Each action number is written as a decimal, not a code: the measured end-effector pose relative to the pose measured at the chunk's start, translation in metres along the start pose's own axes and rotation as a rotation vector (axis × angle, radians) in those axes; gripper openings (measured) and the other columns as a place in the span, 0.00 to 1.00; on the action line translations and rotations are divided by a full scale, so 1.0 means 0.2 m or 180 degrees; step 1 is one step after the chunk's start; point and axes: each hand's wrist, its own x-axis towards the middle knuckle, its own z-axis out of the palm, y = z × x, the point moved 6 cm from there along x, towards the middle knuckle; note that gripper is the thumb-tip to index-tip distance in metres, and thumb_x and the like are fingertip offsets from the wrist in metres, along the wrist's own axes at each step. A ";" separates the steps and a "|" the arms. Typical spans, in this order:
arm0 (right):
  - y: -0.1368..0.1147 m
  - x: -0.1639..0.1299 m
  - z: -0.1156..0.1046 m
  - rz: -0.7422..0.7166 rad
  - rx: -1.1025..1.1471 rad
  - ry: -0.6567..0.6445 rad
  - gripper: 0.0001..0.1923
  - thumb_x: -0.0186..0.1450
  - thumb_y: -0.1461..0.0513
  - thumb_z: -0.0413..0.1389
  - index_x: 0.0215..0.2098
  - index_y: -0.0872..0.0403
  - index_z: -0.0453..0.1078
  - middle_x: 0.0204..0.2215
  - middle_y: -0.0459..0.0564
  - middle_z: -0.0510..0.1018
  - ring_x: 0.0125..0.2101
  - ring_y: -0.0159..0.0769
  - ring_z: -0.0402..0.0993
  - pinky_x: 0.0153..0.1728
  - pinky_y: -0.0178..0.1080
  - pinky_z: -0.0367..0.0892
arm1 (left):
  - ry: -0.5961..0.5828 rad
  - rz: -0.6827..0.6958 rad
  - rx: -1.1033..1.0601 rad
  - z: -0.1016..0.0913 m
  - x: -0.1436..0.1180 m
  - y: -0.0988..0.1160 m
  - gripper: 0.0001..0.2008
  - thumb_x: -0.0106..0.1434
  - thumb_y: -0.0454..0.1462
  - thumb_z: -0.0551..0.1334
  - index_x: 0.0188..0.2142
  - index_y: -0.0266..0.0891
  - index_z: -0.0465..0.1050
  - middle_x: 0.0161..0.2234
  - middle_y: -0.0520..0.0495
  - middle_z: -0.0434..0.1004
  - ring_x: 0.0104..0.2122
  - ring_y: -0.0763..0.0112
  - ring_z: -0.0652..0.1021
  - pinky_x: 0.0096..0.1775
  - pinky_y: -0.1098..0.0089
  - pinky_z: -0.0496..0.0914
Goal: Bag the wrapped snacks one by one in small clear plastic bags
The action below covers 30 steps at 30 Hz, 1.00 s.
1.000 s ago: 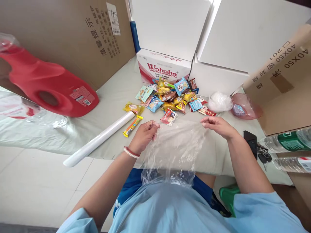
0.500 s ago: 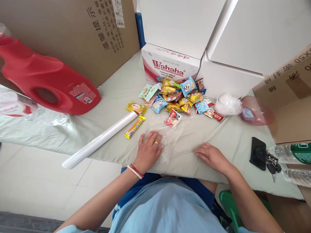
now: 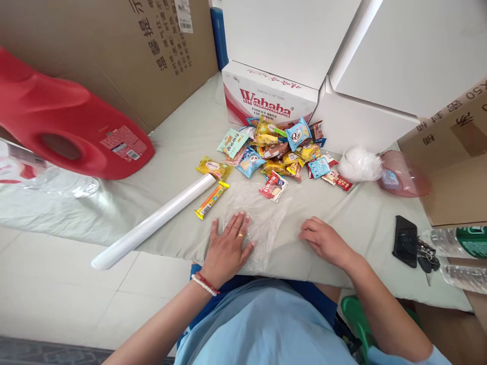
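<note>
The left hand [image 3: 228, 246] lies flat, fingers spread, pressing a clear bag [image 3: 262, 223] onto the table [image 3: 365, 218]. The right hand [image 3: 323, 241] rests loosely curled beside it. Snacks [image 3: 281, 152] lie beyond both hands.

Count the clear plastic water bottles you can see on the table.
2: both lie at the right edge, one with a green label, one below it. Others may be out of frame.

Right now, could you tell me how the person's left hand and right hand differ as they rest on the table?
The left hand lies flat with fingers spread on the clear plastic sheet; the right hand has curled fingers and rests at the sheet's right edge. The left hand wears a gold ring and a beaded wrist bracelet; the right hand shows neither. Both are palm down on the cloth-covered table, holding nothing.
</note>
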 end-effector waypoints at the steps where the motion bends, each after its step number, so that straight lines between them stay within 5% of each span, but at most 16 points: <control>1: 0.04 -0.07 -0.03 0.0194 0.0148 0.0068 0.16 0.71 0.68 0.49 0.40 0.49 0.78 0.37 0.53 0.78 0.37 0.39 0.73 0.39 0.41 0.72 | -0.0011 0.0022 -0.0023 0.00 -0.01 -0.01 0.31 0.71 0.46 0.59 0.70 0.44 0.59 0.70 0.32 0.59 0.68 0.44 0.65 0.67 0.31 0.40; 5: 0.04 -0.13 -0.11 0.0673 0.0243 0.0406 0.17 0.73 0.64 0.49 0.56 0.47 0.73 0.48 0.55 0.77 0.43 0.40 0.78 0.40 0.40 0.75 | -0.0065 0.0145 -0.0105 0.01 -0.02 0.01 0.33 0.67 0.51 0.63 0.69 0.51 0.63 0.71 0.35 0.58 0.70 0.40 0.61 0.65 0.27 0.35; 8: -0.11 0.14 -0.09 0.0420 -0.0083 0.0442 0.31 0.72 0.64 0.50 0.72 0.48 0.55 0.65 0.58 0.66 0.59 0.46 0.71 0.49 0.43 0.74 | -0.0151 0.0250 -0.0049 0.03 -0.01 0.04 0.34 0.64 0.52 0.65 0.68 0.51 0.64 0.71 0.34 0.58 0.70 0.38 0.59 0.64 0.26 0.32; 10: -0.18 0.37 -0.01 0.0196 -0.0185 -0.0024 0.37 0.69 0.66 0.52 0.74 0.48 0.51 0.67 0.57 0.65 0.61 0.47 0.70 0.50 0.43 0.73 | -0.0214 0.0366 0.0016 0.03 -0.02 0.05 0.34 0.64 0.53 0.65 0.68 0.51 0.65 0.71 0.34 0.59 0.70 0.38 0.59 0.64 0.26 0.30; 14: -0.17 0.56 0.09 0.0045 -0.0203 -0.0973 0.24 0.66 0.69 0.57 0.60 0.49 0.72 0.48 0.54 0.80 0.46 0.44 0.79 0.44 0.40 0.73 | -0.0254 0.0467 0.0092 0.02 -0.03 0.04 0.36 0.66 0.54 0.63 0.70 0.50 0.60 0.71 0.35 0.57 0.70 0.39 0.59 0.64 0.27 0.31; 17: -0.11 0.38 0.02 -0.0192 0.0195 -0.0604 0.12 0.71 0.66 0.53 0.45 0.51 0.78 0.39 0.52 0.79 0.41 0.39 0.77 0.42 0.38 0.71 | -0.0240 0.0454 0.0065 0.02 -0.03 0.01 0.36 0.69 0.55 0.59 0.72 0.49 0.56 0.72 0.35 0.57 0.70 0.42 0.60 0.65 0.28 0.30; 21: 0.03 -0.10 -0.07 0.0046 0.0766 0.0020 0.16 0.75 0.60 0.48 0.36 0.50 0.77 0.38 0.53 0.78 0.41 0.39 0.74 0.43 0.41 0.70 | -0.0243 0.0409 0.0036 0.02 -0.03 0.00 0.35 0.71 0.55 0.55 0.72 0.47 0.54 0.71 0.36 0.57 0.70 0.43 0.61 0.65 0.29 0.30; 25: 0.14 -0.46 -0.01 0.0821 0.0999 -0.0426 0.18 0.76 0.57 0.48 0.37 0.50 0.79 0.38 0.53 0.80 0.38 0.38 0.77 0.40 0.39 0.71 | -0.0290 0.0380 0.0147 0.03 -0.04 0.01 0.39 0.66 0.59 0.59 0.71 0.48 0.59 0.73 0.37 0.53 0.70 0.39 0.59 0.64 0.27 0.29; 27: 0.17 -0.49 -0.05 0.1065 0.1100 -0.0537 0.17 0.75 0.56 0.48 0.42 0.50 0.79 0.39 0.52 0.81 0.38 0.38 0.79 0.41 0.39 0.72 | -0.0320 0.0389 0.0183 0.04 -0.04 0.02 0.40 0.64 0.61 0.59 0.70 0.50 0.60 0.73 0.38 0.52 0.71 0.39 0.58 0.65 0.27 0.29; 30: 0.21 -0.28 -0.29 0.1276 0.0712 0.0247 0.16 0.75 0.55 0.49 0.46 0.52 0.78 0.40 0.52 0.83 0.39 0.39 0.79 0.43 0.40 0.72 | -0.0340 0.0454 0.0230 0.05 -0.06 0.04 0.40 0.63 0.62 0.60 0.70 0.53 0.60 0.73 0.39 0.51 0.71 0.39 0.57 0.64 0.28 0.29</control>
